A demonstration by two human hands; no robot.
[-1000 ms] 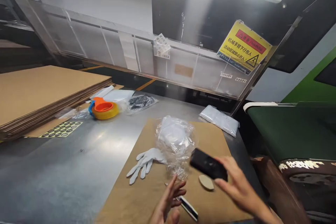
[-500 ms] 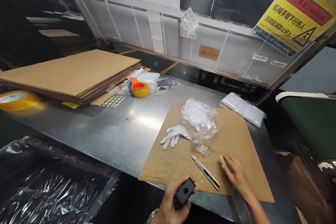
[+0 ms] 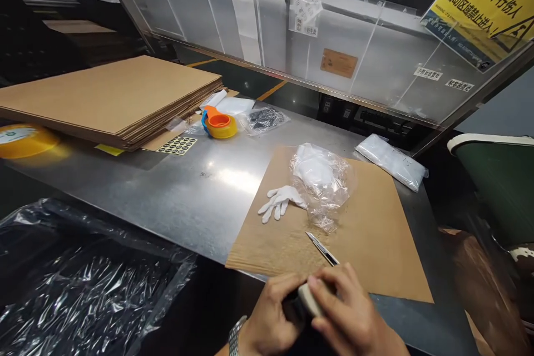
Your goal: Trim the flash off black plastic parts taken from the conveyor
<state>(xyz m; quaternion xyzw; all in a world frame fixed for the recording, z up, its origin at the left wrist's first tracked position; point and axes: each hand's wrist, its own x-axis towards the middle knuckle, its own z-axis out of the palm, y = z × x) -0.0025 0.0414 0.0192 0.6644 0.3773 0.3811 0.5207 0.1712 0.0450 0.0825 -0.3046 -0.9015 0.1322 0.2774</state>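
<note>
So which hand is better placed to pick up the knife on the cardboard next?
Right, probably: the right hand lies directly below the knife, fingers only holding a beige pad against the black device. The left hand grips that device, so it is occupied.

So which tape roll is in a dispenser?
The yellow roll beside the cardboard stack, in an orange-and-blue dispenser; the far-left roll shows no dispenser.

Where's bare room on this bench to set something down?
Largest: bare steel table between cardboard stack and brown sheet. Also the sheet's right half, right of plastic bag and knife. Crowded: around tape dispenser; glove; near edge, where left hand grips a black block, right hand a beige pad.
</note>
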